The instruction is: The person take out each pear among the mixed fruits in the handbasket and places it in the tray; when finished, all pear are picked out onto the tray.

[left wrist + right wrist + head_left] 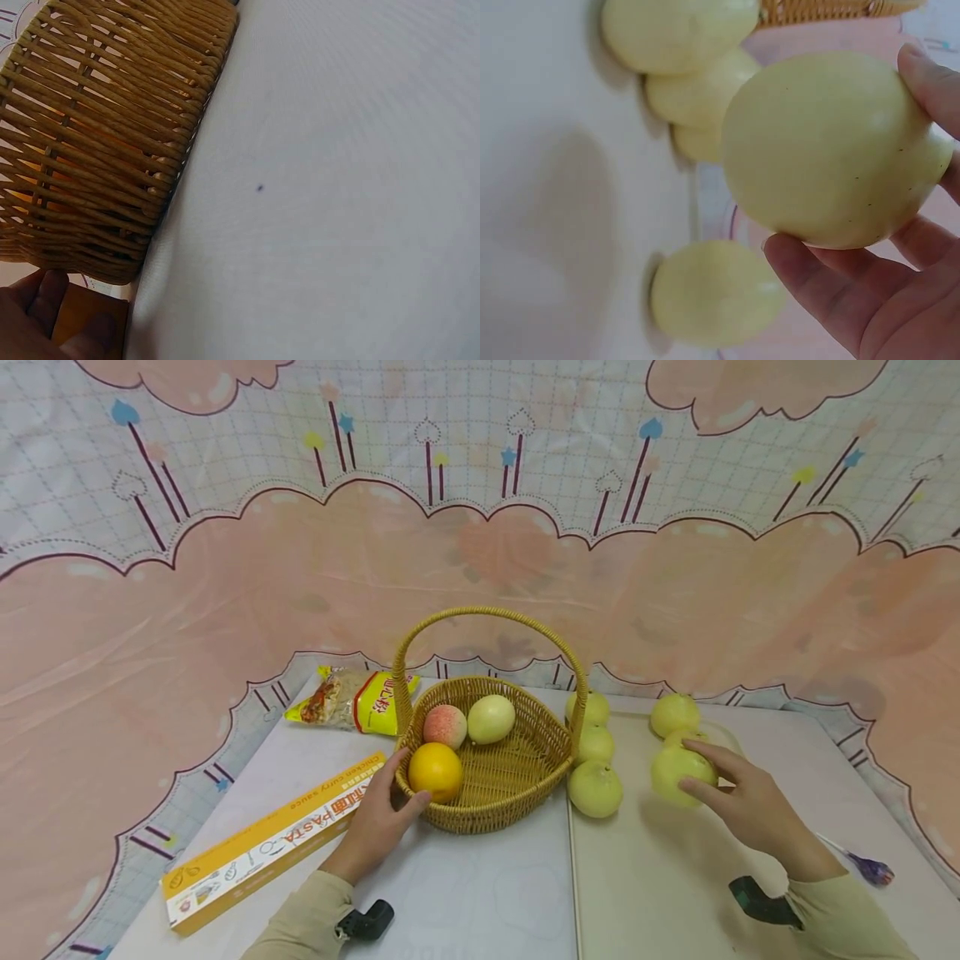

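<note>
In my right hand [750,797] I hold a round, pale green fruit [681,775] between thumb and fingers, raised above the cream board [637,893]. The right wrist view shows its smooth skin with small dark specks. My left hand [381,822] is at the left end of the wicker basket [480,818], its fingertips touching the weave, with the thumb by the front rim. Inside the basket lie an orange [436,772], a peach [446,727] and a pale green oval fruit [491,719]. The handle [487,611] arches over them.
More pale green fruits [595,789] line the board's left edge, beside the basket. Another [675,716] sits farther back. A long pasta box [277,843] lies at left, with a yellow food bag [352,700] behind. A purple-ended item [870,869] lies at far right.
</note>
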Motion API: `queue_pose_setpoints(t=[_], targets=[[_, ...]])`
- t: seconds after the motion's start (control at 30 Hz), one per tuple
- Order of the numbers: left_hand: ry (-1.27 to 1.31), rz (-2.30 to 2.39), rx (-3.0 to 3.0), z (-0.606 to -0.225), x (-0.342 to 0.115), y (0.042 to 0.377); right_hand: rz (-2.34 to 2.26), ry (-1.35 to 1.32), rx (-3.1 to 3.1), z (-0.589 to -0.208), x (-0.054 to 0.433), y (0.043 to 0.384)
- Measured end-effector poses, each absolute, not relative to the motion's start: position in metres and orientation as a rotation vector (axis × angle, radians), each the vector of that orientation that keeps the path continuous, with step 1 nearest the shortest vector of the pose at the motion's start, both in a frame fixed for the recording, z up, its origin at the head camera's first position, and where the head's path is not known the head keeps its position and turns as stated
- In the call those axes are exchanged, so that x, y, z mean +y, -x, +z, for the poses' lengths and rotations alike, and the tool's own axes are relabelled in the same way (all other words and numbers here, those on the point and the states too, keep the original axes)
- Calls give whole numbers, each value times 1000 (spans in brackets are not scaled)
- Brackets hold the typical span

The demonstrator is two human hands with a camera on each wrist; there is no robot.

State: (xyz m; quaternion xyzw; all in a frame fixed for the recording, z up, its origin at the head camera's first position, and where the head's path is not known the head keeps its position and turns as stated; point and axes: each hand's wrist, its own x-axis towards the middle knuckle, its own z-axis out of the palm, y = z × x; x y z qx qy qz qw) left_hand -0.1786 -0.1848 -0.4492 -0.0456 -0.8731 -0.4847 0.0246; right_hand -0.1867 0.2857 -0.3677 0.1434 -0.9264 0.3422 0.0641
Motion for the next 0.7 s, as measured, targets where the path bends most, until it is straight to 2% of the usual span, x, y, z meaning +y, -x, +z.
queue_pose_setpoints(t=[0.7], targets=[[152, -1477, -2700, -450, -186, 178, 1019, -251, -2854, -398, 317, 190]])
